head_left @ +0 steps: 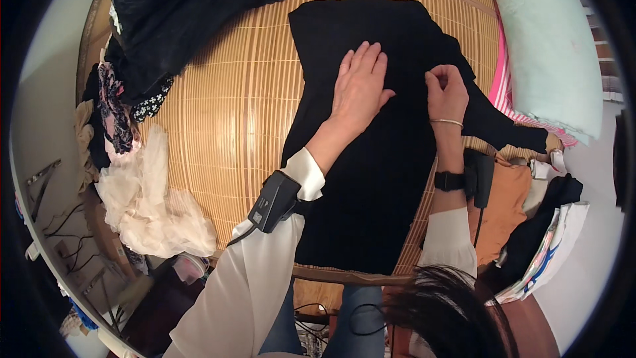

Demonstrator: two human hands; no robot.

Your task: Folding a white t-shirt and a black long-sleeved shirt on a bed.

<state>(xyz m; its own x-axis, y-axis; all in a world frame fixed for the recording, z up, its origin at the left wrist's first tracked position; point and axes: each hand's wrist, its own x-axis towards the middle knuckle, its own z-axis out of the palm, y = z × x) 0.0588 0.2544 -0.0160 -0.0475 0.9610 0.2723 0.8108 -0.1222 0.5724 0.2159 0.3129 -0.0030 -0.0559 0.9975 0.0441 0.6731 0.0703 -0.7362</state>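
A long black garment point(361, 192) lies spread on the bamboo mat point(232, 113), one sleeve stretching out to the right. My left hand point(360, 89) rests flat on its upper part, fingers stretched out and palm down. Over the garment's right side, my right hand point(447, 93) is closed, thumb and fingertips pinched together. Whatever is between those fingertips, if anything, is too small to make out. A thin bangle circles the right wrist, and a black strapped device point(275, 200) sits on the left forearm.
Dark sheer fabric point(179, 13) is heaped at the far left, with cream tulle point(159, 205) and patterned cloth point(116, 106) nearer. Folded clothes, including an orange piece point(507, 205), are stacked at the right. A pale green pillow point(546, 53) lies at the far right. Dark hair hangs at the lower edge.
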